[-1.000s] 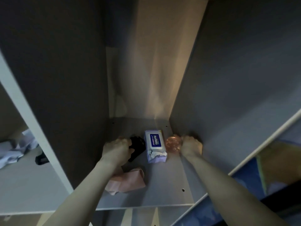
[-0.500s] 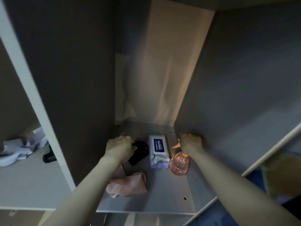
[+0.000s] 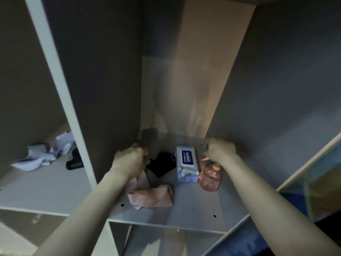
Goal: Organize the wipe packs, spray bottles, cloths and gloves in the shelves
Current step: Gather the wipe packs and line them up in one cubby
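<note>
On the grey shelf board (image 3: 193, 209) lie a black glove (image 3: 163, 164), a white wipe pack with a blue label (image 3: 186, 163) and a crumpled pink cloth (image 3: 153, 197). A pink spray bottle (image 3: 210, 180) with an orange trigger stands upright to the right of the pack. My right hand (image 3: 220, 150) is curled over the bottle's spray head, close to the right wall. By the left wall, just left of the glove, my left hand (image 3: 129, 160) hovers blurred, with curled fingers and nothing visible in them.
Tall grey side panels (image 3: 103, 89) enclose the compartment on both sides. The compartment to the left holds crumpled white cloths (image 3: 44, 154) and a dark object (image 3: 73, 161). Another opening lies under the shelf board. A blue surface (image 3: 245, 244) shows at the lower right.
The spray bottle went from lying by the right wall to standing upright beside the wipe pack. My left hand came off the black glove and shifted left toward the wall.
</note>
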Action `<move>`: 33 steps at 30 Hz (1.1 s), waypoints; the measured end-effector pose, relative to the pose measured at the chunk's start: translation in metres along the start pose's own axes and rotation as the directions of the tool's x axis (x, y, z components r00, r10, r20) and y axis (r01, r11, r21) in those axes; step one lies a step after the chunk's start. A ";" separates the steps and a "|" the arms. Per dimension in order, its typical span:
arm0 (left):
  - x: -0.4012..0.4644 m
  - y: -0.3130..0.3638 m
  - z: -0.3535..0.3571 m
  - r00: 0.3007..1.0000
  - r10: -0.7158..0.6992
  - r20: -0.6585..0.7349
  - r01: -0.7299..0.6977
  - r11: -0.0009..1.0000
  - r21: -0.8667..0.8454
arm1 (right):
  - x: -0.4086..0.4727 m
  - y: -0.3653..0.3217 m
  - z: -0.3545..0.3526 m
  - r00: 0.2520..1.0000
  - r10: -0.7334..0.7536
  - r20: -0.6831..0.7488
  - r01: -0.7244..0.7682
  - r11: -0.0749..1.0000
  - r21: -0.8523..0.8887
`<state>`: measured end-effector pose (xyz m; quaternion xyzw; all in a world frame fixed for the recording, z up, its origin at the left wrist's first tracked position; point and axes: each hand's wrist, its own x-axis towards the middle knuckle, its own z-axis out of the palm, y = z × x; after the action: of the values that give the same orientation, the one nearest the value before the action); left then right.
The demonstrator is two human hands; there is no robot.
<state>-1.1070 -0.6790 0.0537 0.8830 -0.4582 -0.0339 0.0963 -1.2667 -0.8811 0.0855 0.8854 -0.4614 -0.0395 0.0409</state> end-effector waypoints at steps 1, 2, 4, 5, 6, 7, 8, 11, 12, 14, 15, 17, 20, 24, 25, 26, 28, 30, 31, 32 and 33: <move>-0.005 -0.002 0.000 1.000 -0.001 -0.002 0.001 1.000 -0.001 | -0.008 -0.002 0.001 1.000 -0.008 -0.008 0.008 1.000 0.008; -0.010 -0.004 0.001 1.000 0.004 0.001 -0.004 1.000 0.001 | -0.017 -0.004 0.001 1.000 -0.014 -0.007 0.014 1.000 0.010; -0.022 -0.006 0.003 1.000 0.022 -0.003 -0.022 1.000 -0.005 | -0.035 -0.007 0.003 1.000 -0.022 -0.014 0.023 1.000 0.017; -0.028 -0.008 0.005 0.999 0.033 -0.013 -0.033 0.999 -0.015 | -0.043 -0.007 0.007 1.000 -0.023 -0.021 0.024 0.999 0.037; -0.036 -0.010 0.006 0.999 0.043 -0.026 -0.044 0.999 -0.025 | -0.053 -0.007 0.011 0.999 -0.023 -0.027 0.024 0.998 0.056; -0.044 -0.012 0.007 0.998 0.055 -0.038 -0.056 0.998 -0.030 | -0.064 -0.008 0.015 0.999 -0.021 -0.034 0.023 0.998 0.065; -0.054 -0.016 0.008 0.997 0.066 -0.043 -0.068 0.997 -0.030 | -0.075 -0.009 0.020 0.999 -0.019 -0.043 0.022 0.997 0.068; -0.084 -0.030 0.007 0.995 0.095 -0.039 -0.096 0.995 -0.039 | -0.107 -0.017 0.028 0.999 -0.008 -0.042 0.013 0.993 0.120; -0.094 -0.037 0.005 0.995 0.096 -0.041 -0.098 0.994 -0.050 | -0.118 -0.022 0.027 1.000 -0.006 -0.022 0.009 0.992 0.124; -0.116 -0.052 -0.001 0.996 0.080 -0.049 -0.083 0.994 -0.067 | -0.139 -0.034 0.026 1.000 -0.031 -0.001 0.031 0.991 0.133; -0.127 -0.061 -0.003 0.996 0.066 -0.053 -0.070 0.995 -0.069 | -0.151 -0.041 0.026 0.999 -0.052 -0.004 0.052 0.988 0.144; -0.148 -0.080 -0.007 0.998 0.050 -0.041 -0.053 0.997 -0.059 | -0.175 -0.058 0.024 0.996 -0.090 -0.018 0.092 0.983 0.157; -0.180 -0.109 -0.013 1.000 0.021 -0.012 -0.022 0.998 -0.067 | -0.211 -0.089 0.024 0.994 -0.104 -0.042 0.109 0.985 0.136; -0.220 -0.141 -0.020 1.000 -0.014 -0.028 0.012 0.997 -0.077 | -0.249 -0.128 0.026 0.986 -0.163 -0.029 0.165 0.976 0.144; -0.229 -0.148 -0.022 0.999 -0.027 -0.025 0.025 0.996 -0.080 | -0.258 -0.136 0.025 0.985 -0.174 -0.023 0.175 0.973 0.150; -0.238 -0.154 -0.023 0.999 -0.039 -0.020 0.037 0.996 -0.081 | -0.266 -0.144 0.025 0.983 -0.184 -0.017 0.185 0.972 0.147; -0.253 -0.166 -0.025 0.998 -0.061 -0.010 0.060 0.995 -0.084 | -0.279 -0.158 0.024 0.978 -0.207 -0.008 0.206 0.969 0.136; -0.263 -0.177 -0.026 0.997 -0.081 -0.002 0.081 0.993 -0.087 | -0.287 -0.173 0.024 0.978 -0.207 0.020 0.203 0.969 0.138; -0.267 -0.182 -0.026 0.996 -0.093 -0.001 0.092 0.991 -0.093 | -0.289 -0.180 0.024 0.977 -0.212 0.037 0.205 0.969 0.141; -0.269 -0.188 -0.026 0.994 -0.105 0.000 0.104 0.990 -0.098 | -0.290 -0.187 0.023 0.974 -0.221 0.050 0.212 0.967 0.142; -0.272 -0.193 -0.026 0.993 -0.116 0.000 0.115 0.988 -0.104 | -0.290 -0.193 0.022 0.970 -0.236 0.052 0.227 0.963 0.142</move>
<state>-1.1055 -0.3456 0.0325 0.9019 -0.4035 -0.0606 0.1415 -1.2769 -0.5339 0.0523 0.9321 -0.3575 -0.0427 -0.0400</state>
